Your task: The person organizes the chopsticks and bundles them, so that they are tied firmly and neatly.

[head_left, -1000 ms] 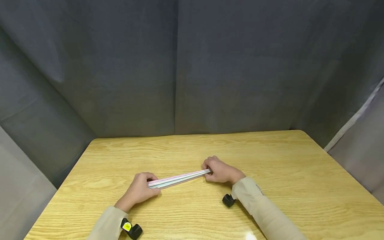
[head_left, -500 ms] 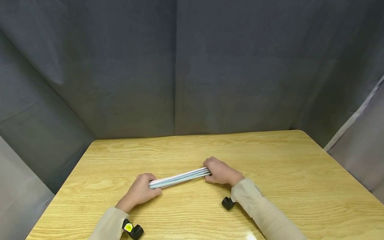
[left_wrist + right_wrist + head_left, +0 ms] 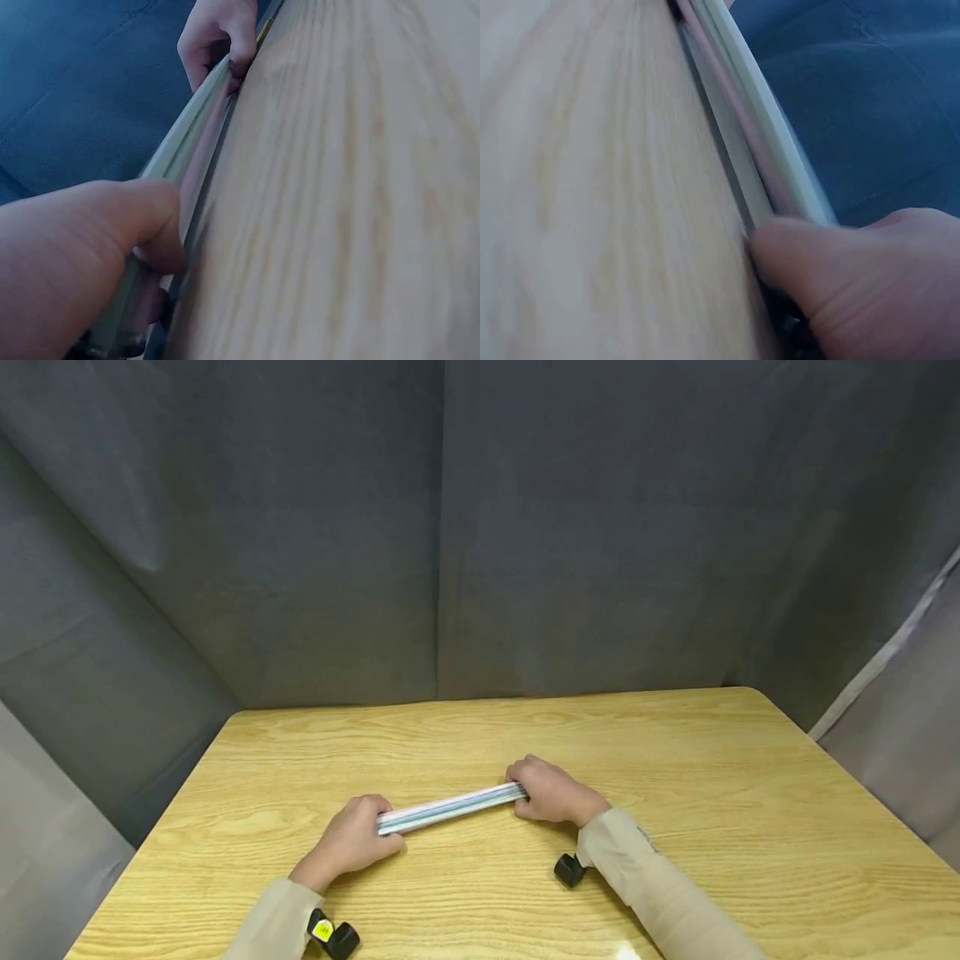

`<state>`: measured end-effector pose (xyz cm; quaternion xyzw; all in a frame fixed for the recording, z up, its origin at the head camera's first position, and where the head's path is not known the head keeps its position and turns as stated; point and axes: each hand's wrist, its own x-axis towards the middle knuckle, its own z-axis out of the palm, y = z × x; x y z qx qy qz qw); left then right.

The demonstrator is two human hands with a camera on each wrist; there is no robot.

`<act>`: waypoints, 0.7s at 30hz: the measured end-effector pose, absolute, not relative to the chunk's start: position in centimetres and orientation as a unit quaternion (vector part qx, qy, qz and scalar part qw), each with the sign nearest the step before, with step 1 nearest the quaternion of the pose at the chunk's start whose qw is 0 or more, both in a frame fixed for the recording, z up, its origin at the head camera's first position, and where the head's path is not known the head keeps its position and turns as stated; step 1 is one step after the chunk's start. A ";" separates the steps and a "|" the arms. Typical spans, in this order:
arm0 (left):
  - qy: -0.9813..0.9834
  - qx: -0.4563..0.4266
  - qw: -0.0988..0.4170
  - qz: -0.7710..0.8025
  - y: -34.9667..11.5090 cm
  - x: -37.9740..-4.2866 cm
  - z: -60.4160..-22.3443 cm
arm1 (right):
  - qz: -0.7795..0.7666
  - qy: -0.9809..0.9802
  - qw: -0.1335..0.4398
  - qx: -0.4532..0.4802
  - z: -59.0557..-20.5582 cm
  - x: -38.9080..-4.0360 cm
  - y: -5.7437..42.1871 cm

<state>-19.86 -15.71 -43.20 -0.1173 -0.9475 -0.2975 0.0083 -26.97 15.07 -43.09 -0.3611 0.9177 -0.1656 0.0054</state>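
Note:
Between my two hands lies a long, narrow stack of thin layers (image 3: 453, 808), white, pale blue and pale green as seen from above. A pink layer also shows in the stack (image 3: 739, 97) in the right wrist view. My left hand (image 3: 348, 837) grips its left end, with the thumb on the near side and fingers on the far side. At the opposite end, slightly farther back, my right hand (image 3: 551, 790) holds it the same way. Both ends are hidden inside the hands. The stack (image 3: 196, 124) runs close along the tabletop in the left wrist view.
A light wood table (image 3: 675, 768) spreads under both hands. Dark grey curtains (image 3: 585, 527) hang behind its far edge, with lighter cloth (image 3: 892, 735) at the right. Black wrist devices (image 3: 342, 941) sit at both beige sleeves (image 3: 652, 877).
The stack was spread at its left end and narrow at the right; its layers fanned apart at the right, and now lie closer together. Both hands shifted only slightly and kept their hold.

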 end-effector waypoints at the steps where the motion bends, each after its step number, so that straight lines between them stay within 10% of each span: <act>1: -0.948 -0.118 0.012 -0.296 -15.7 -19.8 -43.2 | -0.164 0.917 -0.001 -0.365 -43.2 -27.0 15.1; 21: -0.949 -0.127 0.083 -0.276 -16.1 -20.3 -44.3 | -0.327 0.892 -0.018 -0.313 -45.0 -27.8 15.4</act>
